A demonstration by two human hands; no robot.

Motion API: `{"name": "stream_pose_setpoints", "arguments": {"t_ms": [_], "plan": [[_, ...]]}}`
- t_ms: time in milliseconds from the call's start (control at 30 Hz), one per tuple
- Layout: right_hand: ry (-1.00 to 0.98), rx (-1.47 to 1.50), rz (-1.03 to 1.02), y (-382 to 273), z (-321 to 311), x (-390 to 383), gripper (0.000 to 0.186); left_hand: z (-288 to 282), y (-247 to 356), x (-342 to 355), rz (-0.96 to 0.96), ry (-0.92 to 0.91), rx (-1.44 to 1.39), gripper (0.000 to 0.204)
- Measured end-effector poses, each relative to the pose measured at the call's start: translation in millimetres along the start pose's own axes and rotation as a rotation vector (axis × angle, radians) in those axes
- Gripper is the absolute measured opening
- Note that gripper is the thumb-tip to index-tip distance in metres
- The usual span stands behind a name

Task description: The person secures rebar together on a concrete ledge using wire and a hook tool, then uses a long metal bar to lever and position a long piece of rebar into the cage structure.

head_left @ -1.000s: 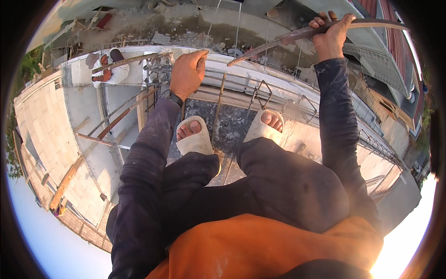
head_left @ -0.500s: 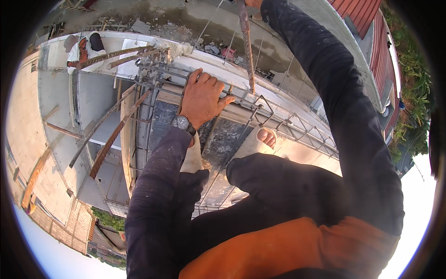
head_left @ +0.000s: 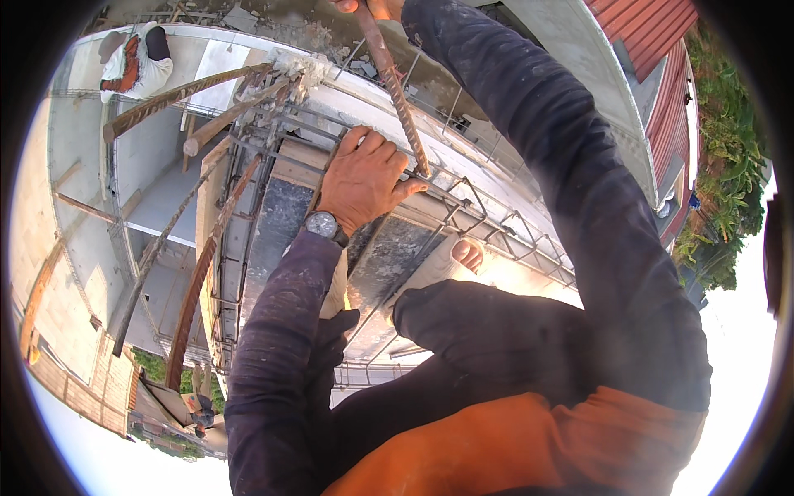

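My left hand (head_left: 364, 178), with a wristwatch (head_left: 322, 225) on the wrist, rests fingers spread on the steel rebar cage (head_left: 463, 202) that runs along a concrete beam. My right hand (head_left: 376, 7) is at the top edge, closed around a long rusty rebar rod (head_left: 395, 87) that slants down to the cage just right of my left thumb. Only part of the right hand shows. My foot (head_left: 467, 252) stands on the cage below the left hand.
Several rusty bars (head_left: 198, 273) curve down the cage's left side over a drop to lower floors. Another person in white and orange (head_left: 136, 62) crouches at the top left. A red roof (head_left: 662, 50) and green bushes (head_left: 728, 149) lie to the right.
The view has swung closer over the cage. My left hand has spread on the cage bars. My right hand has brought the rod steeper, its lower end beside my left thumb.
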State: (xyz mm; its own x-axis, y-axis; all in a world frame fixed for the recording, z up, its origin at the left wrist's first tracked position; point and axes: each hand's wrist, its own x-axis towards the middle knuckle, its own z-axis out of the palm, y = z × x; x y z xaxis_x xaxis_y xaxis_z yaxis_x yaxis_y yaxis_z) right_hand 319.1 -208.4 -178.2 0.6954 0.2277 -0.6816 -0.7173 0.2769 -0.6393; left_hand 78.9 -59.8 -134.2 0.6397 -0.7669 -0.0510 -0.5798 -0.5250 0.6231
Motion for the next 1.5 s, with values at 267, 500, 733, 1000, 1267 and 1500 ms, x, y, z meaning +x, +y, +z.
{"name": "stream_pose_setpoints", "arguments": {"t_ms": [267,500,733,1000,1267,1500], "plan": [[-0.062,-0.246,-0.018,14,49,6,0.057,5,0,1,-0.007,0.065,-0.034,0.048],[-0.114,-0.256,0.049,30,74,9,0.062,9,3,2,-0.047,0.101,-0.018,0.046],[-0.12,-0.26,0.011,33,71,14,0.061,9,4,4,-0.041,0.15,-0.014,0.047],[-0.142,-0.319,-0.059,45,84,13,0.059,9,7,4,-0.058,0.139,0.013,0.05],[-0.185,-0.096,-0.045,53,75,36,0.051,5,8,6,-0.059,0.156,-0.016,0.048],[-0.148,-0.239,-0.102,47,87,21,0.055,4,17,6,-0.115,0.249,-0.03,0.044]]}}
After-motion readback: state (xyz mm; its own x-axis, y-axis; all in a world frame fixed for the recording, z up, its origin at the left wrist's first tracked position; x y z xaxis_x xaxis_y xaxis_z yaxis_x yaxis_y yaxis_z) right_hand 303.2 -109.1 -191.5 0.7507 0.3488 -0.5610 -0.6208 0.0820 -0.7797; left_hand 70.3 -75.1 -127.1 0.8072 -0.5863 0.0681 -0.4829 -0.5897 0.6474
